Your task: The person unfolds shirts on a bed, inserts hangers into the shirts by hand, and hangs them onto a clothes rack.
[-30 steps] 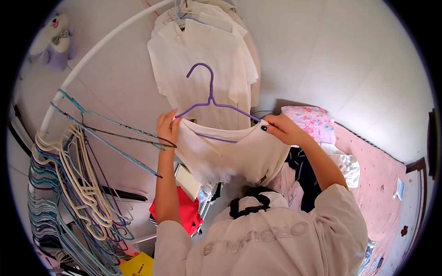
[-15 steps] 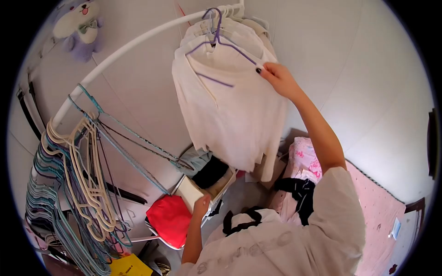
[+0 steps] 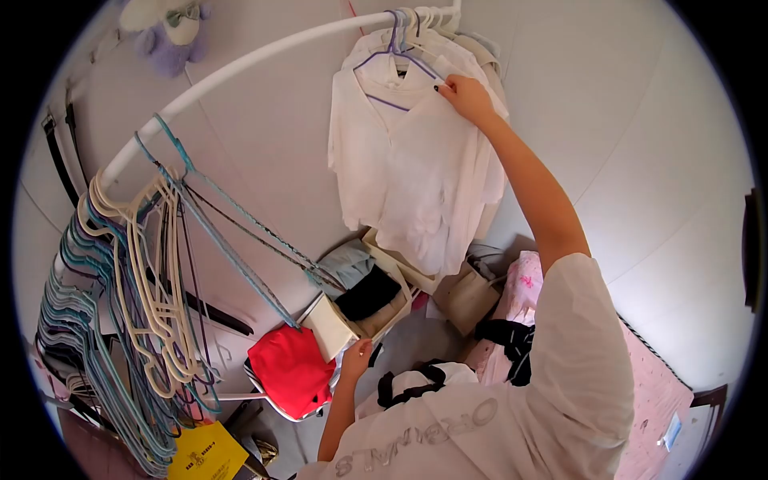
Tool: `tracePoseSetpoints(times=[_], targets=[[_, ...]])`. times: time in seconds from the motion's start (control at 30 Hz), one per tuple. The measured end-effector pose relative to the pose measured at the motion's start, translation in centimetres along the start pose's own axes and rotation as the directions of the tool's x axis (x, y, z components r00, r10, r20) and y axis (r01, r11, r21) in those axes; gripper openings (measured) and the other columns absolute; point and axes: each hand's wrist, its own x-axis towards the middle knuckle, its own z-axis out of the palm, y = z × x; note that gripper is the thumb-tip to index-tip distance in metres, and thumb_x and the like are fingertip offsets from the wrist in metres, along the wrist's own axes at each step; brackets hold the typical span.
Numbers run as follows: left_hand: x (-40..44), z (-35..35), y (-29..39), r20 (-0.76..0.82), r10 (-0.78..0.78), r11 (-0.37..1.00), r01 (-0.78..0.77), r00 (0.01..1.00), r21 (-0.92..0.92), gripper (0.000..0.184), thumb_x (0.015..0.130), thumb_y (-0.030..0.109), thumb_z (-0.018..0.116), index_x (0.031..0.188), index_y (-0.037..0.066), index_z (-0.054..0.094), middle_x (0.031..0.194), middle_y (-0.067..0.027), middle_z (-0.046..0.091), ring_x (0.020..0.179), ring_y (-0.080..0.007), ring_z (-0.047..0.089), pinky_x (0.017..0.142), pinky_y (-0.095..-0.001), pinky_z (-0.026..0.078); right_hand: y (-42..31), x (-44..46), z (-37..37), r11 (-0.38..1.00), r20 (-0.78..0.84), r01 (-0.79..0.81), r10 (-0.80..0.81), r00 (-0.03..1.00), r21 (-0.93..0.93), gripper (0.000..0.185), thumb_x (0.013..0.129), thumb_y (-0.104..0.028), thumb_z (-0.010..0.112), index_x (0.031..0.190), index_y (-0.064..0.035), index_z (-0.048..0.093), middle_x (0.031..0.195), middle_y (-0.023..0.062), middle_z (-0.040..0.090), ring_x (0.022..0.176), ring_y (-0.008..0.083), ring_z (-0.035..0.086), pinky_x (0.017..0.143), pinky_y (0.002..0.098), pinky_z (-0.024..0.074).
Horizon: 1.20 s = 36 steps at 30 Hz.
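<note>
A white V-neck long-sleeved top (image 3: pixel 392 152) hangs from a purple hanger (image 3: pixel 390 53) on the white rail (image 3: pixel 240 64). At the top's shoulder, on the right, my right hand (image 3: pixel 468 98) is closed, with thumb and fingers pinching the cloth by the hanger's end. Low in the view, my left hand (image 3: pixel 357 358) is curled closed beside an open cream storage box (image 3: pixel 330 326). Nothing shows in its fingers. Behind the white top, other pale garments (image 3: pixel 484 60) hang close together.
Many hangers (image 3: pixel 80 320) crowd the rail's left end, with two teal hangers (image 3: pixel 228 232) nearer the middle. Below lie red cloth (image 3: pixel 290 370), folded black cloth (image 3: pixel 368 293) and a yellow bag (image 3: pixel 208 452). A beige bag (image 3: pixel 466 300) and pink bedding (image 3: pixel 648 400) are at right.
The white top and its purple hanger have moved away from me toward the other garments, my right hand still on the shoulder. My left hand stays low by the box. The view has shifted slightly.
</note>
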Motion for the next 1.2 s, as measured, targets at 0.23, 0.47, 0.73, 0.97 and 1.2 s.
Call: tracePoseSetpoints(times=[0.23, 0.47, 0.73, 0.97, 1.2], targets=[[-2.8, 0.8, 0.8, 0.019, -0.094, 0.995, 0.095, 0.995, -0.040, 0.022, 0.081, 0.019, 0.054, 0.096, 0.003, 0.058, 0.078, -0.0115, 0.062, 0.069, -0.0193, 0.060, 0.064, -0.0283, 0.047, -0.3, -2.6, 0.3, 0.886, -0.278, 0.368, -0.443, 0.852, -0.284, 0.037, 0.070, -0.016, 0.059, 0.106, -0.0091, 0.052, 0.106, 0.0095, 0.054, 0.099, 0.0241, 0.050, 0.081, 0.0375, 0.0392], [-2.6, 0.1, 2.3, 0.025, -0.111, 0.994, 0.111, 0.994, -0.019, 0.023, 0.081, 0.019, 0.054, 0.097, 0.003, 0.056, 0.078, -0.0124, 0.062, 0.071, -0.0213, 0.061, 0.066, -0.0296, 0.046, 5.1, -16.9, 9.3, 0.691, 0.450, 0.549, -0.348, 0.823, -0.470, 0.057, 0.068, -0.022, 0.060, 0.119, -0.0048, 0.043, 0.128, 0.0097, 0.037, 0.122, 0.0234, 0.030, 0.102, 0.0445, 0.0179], [-5.1, -0.2, 0.4, 0.051, -0.167, 0.986, 0.166, 0.985, 0.029, 0.024, 0.081, 0.021, 0.053, 0.097, 0.004, 0.057, 0.080, -0.0118, 0.062, 0.075, -0.0223, 0.061, 0.067, -0.0306, 0.047, 7.1, -31.9, 15.6, 0.861, 0.720, 0.223, 0.210, 0.662, -0.457, 0.041, 0.065, -0.034, 0.065, 0.091, -0.0033, 0.055, 0.083, 0.0126, 0.058, 0.087, 0.0277, 0.054, 0.086, 0.0422, 0.0351], [-6.4, 0.3, -1.0, 0.130, -0.189, 0.982, 0.185, 0.973, 0.045, 0.024, 0.080, 0.022, 0.054, 0.096, 0.004, 0.058, 0.083, -0.0121, 0.062, 0.077, -0.0223, 0.060, 0.069, -0.0303, 0.046, 7.0, -29.8, 22.2, 0.610, 0.212, -0.746, 0.718, 0.663, 0.268, 0.024, 0.071, -0.020, 0.061, 0.081, 0.0005, 0.055, 0.065, 0.0095, 0.056, 0.059, 0.0221, 0.055, 0.054, 0.0318, 0.0445], [-5.3, 0.9, -0.3, 0.089, -0.173, 0.978, 0.182, 0.981, -0.103, 0.024, 0.082, 0.021, 0.052, 0.099, 0.004, 0.057, 0.081, -0.0100, 0.061, 0.075, -0.0185, 0.059, 0.068, -0.0290, 0.046, 2.2, -31.6, 22.6, 0.055, 0.235, -0.738, 0.930, 0.284, 0.673, 0.016, 0.075, -0.018, 0.057, 0.072, -0.0019, 0.055, 0.057, 0.0054, 0.052, 0.048, 0.0127, 0.047, 0.043, 0.0254, 0.0378]])
